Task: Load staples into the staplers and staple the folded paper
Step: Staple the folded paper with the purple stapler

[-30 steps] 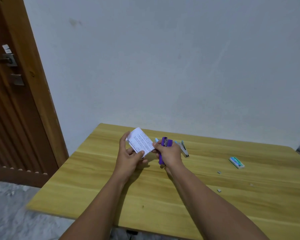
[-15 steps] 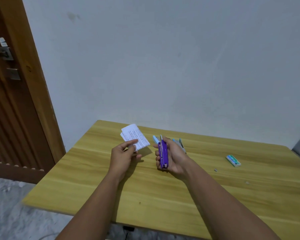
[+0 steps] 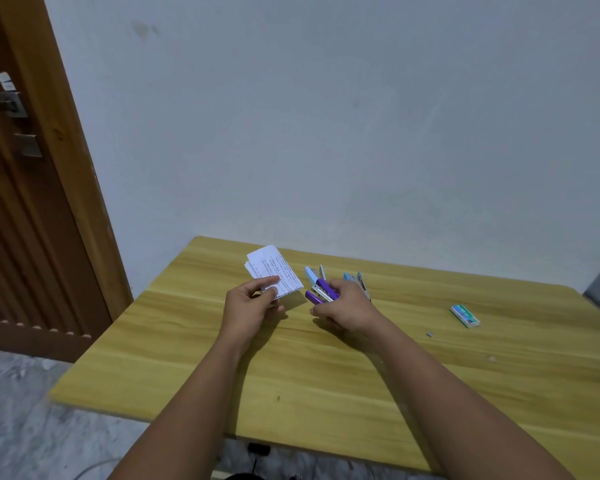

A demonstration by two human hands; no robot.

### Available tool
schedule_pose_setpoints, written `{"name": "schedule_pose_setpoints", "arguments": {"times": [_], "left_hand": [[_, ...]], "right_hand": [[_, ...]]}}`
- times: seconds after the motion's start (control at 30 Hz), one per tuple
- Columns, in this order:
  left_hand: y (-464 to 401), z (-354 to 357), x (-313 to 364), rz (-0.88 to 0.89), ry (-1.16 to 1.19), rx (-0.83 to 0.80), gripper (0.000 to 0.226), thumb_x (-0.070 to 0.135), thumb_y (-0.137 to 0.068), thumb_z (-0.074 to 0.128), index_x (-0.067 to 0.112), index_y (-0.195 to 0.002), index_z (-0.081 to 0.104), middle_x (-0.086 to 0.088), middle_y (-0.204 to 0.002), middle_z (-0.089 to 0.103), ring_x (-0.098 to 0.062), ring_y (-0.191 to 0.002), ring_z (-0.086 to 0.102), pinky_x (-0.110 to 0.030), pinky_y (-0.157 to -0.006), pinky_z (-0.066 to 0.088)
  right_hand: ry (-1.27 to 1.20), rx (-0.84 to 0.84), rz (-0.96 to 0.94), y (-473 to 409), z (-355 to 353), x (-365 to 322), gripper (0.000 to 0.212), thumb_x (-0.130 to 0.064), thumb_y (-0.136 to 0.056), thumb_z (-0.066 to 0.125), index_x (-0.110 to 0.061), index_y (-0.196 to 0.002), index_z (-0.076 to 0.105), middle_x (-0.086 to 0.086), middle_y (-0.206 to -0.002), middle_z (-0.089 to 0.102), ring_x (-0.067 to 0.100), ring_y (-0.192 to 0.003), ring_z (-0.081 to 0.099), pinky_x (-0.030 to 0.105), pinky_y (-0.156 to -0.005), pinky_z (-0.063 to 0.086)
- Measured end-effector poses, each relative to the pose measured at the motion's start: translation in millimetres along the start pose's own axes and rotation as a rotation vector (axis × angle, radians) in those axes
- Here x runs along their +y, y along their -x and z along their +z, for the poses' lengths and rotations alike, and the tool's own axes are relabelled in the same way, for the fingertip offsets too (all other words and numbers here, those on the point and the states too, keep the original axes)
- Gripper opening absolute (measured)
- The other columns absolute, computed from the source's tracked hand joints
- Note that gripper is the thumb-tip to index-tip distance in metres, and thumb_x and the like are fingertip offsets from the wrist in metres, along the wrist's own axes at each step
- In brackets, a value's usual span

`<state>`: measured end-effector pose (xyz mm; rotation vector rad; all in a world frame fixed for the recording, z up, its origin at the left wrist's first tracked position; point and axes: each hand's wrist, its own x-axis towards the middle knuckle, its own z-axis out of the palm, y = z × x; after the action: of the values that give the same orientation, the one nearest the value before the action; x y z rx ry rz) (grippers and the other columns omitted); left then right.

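The fingers point(image 3: 269, 282) of the left hand point(image 3: 250, 306) were curled, thumb on top, pinching the lower corner of the folded paper point(image 3: 274, 275), which stood tilted above the wooden table point(image 3: 291, 393), its printed lines too small to read. Right of the paper, with a gap between them, the right hand point(image 3: 347, 306) was wrapped round the purple stapler point(image 3: 321, 292); its fingers were closed about the body, so only the front end showed, the purple top and base parted with the metal magazine between them (whether staples sat in it could not be made out). The rear of the stapler was hidden inside the fist.

Just behind the purple stapler lay a light blue stapler point(image 3: 311, 275), partly covered by it, and a second bluish stapler point(image 3: 359, 280) peeked out from behind the right hand's knuckles; most of its body was hidden, and whether either was open or closed could not be told. Well to the right of the purple stapler, a small green-and-white staple box point(image 3: 465, 316) lay flat on the table, its label blurred. Between the box and the right forearm sat a tiny grey bit point(image 3: 429, 334), too small to identify. Both forearms ran out of the bottom edge.
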<state>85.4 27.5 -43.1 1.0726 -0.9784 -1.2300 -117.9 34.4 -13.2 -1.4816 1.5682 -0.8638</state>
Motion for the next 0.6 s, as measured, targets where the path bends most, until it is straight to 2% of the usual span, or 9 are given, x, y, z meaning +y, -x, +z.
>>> {"name": "schedule_pose_setpoints", "arguments": {"times": [0.07, 0.1, 0.17, 0.23, 0.3, 0.37, 0.43, 0.5, 0.6], "left_hand": [[-1.4, -0.4, -1.1, 0.009, -0.005, 0.002, 0.021, 0.000, -0.093, 0.070, 0.011, -0.108, 0.079, -0.016, -0.107, 0.075, -0.026, -0.070, 0.073, -0.029, -0.063, 0.062], [-1.8, -0.3, -1.6, 0.014, -0.009, 0.002, 0.021, 0.000, -0.092, 0.070, 0.011, -0.108, 0.079, -0.016, -0.106, 0.075, -0.025, -0.070, 0.073, -0.029, -0.065, 0.063], [-2.9, 0.0, -2.5, 0.017, -0.011, 0.000, 0.021, 0.001, -0.091, 0.072, 0.011, -0.108, 0.079, -0.016, -0.105, 0.076, -0.025, -0.070, 0.073, -0.029, -0.067, 0.063], [-2.9, 0.2, -2.6, 0.017, -0.005, -0.008, 0.022, 0.001, -0.090, 0.073, 0.010, -0.109, 0.079, -0.014, -0.102, 0.078, -0.024, -0.071, 0.073, -0.029, -0.068, 0.063], [-1.8, -0.1, -1.4, 0.014, 0.009, -0.018, 0.023, 0.001, -0.090, 0.074, 0.009, -0.110, 0.079, -0.011, -0.098, 0.079, -0.023, -0.072, 0.073, -0.029, -0.068, 0.063], [-0.8, -0.2, 0.0, 0.006, 0.029, -0.024, 0.023, -0.001, -0.089, 0.074, 0.008, -0.110, 0.078, -0.007, -0.093, 0.080, -0.021, -0.069, 0.073, -0.027, -0.064, 0.062], [-0.3, -0.2, 1.3, 0.001, 0.036, -0.030, 0.023, -0.003, -0.089, 0.074, 0.008, -0.109, 0.078, -0.007, -0.089, 0.079, -0.020, -0.066, 0.071, -0.024, -0.060, 0.060], [-1.3, 0.0, 1.0, 0.001, 0.031, -0.040, 0.024, -0.004, -0.089, 0.073, 0.008, -0.109, 0.077, -0.009, -0.091, 0.078, -0.019, -0.064, 0.070, -0.025, -0.061, 0.060], [-3.7, -1.5, -1.9, 0.006, 0.022, -0.057, 0.025, -0.003, -0.088, 0.074, 0.009, -0.110, 0.078, -0.010, -0.092, 0.078, -0.019, -0.066, 0.070, -0.032, -0.071, 0.064]], "right_hand": [[-0.084, -0.003, -0.020, -2.2, 3.7, 6.8, 0.048, -0.010, -0.071, 0.092, -0.019, -0.112, 0.068, 0.013, -0.090, 0.070, 0.021, -0.061, 0.065, 0.038, -0.062, 0.064], [-0.141, -0.019, -0.016, -2.9, 5.8, 10.5, 0.053, -0.010, -0.069, 0.092, -0.023, -0.113, 0.066, 0.014, -0.087, 0.071, 0.024, -0.059, 0.064, 0.044, -0.064, 0.063], [-0.196, -0.024, -0.025, -3.3, 9.6, 14.5, 0.056, -0.008, -0.070, 0.091, -0.027, -0.114, 0.060, 0.013, -0.081, 0.070, 0.027, -0.057, 0.061, 0.040, -0.060, 0.056], [-0.203, -0.001, -0.031, -2.0, 12.5, 12.4, 0.052, -0.009, -0.073, 0.093, -0.021, -0.113, 0.061, 0.012, -0.089, 0.071, 0.028, -0.067, 0.071, 0.039, -0.064, 0.062], [-0.212, -0.023, -0.036, -0.8, 15.9, 7.8, 0.032, -0.013, -0.082, 0.087, -0.011, -0.106, 0.065, 0.012, -0.087, 0.070, 0.021, -0.067, 0.071, 0.036, -0.062, 0.062], [-0.232, -0.065, -0.011, 0.3, 18.4, 2.7, 0.016, -0.019, -0.093, 0.074, -0.006, -0.098, 0.066, 0.013, -0.077, 0.063, 0.016, -0.055, 0.057, 0.031, -0.053, 0.045], [-0.266, -0.080, 0.037, 1.2, 20.4, -2.6, 0.027, -0.034, -0.099, 0.067, -0.008, -0.095, 0.069, 0.011, -0.077, 0.062, 0.017, -0.056, 0.051, 0.031, -0.053, 0.038], [-0.283, -0.083, 0.084, 2.2, 22.5, -7.9, 0.041, -0.048, -0.102, 0.060, -0.010, -0.095, 0.074, 0.009, -0.077, 0.065, 0.017, -0.058, 0.051, 0.029, -0.051, 0.038], [-0.308, -0.088, 0.119, 0.3, 28.0, -12.7, 0.045, -0.051, -0.103, 0.059, -0.010, -0.099, 0.075, 0.009, -0.081, 0.068, 0.017, -0.061, 0.056, 0.028, -0.051, 0.040]]}}
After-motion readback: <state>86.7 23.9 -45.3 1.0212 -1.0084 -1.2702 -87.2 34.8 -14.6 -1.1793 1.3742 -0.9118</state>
